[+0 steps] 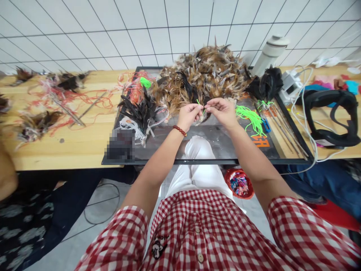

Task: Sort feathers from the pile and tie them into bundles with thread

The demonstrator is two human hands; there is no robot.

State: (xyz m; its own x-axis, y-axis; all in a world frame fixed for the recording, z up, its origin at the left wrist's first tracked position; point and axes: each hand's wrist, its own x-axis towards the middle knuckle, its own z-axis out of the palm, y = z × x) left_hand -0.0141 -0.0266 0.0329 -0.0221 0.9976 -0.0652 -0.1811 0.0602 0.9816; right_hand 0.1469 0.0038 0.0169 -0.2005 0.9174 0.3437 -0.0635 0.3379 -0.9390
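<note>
My left hand point(190, 116), with a bead bracelet at its wrist, is closed in a pinch; a short bright green cord point(198, 101) sticks up from its fingertips. Close beside it, my right hand point(221, 111) pinches at the same cord, its other fingers loosely curled. Dark feathers show just behind and below the fingertips; whether they are held too, I cannot tell. Beyond both hands rises a big heap of brown feathers point(208, 71). To the right lies a bundle of green cords point(251, 118). Black feathers point(141, 109) with white strips rest at left.
A dark tray point(214, 145) with a raised rim lies under the work. On its right are feather-topped sticks point(284, 128); behind stands a white bottle point(269, 54). A black headset point(329, 118) and cables lie farther right. Below is a red basket point(229, 180). People sit on either side.
</note>
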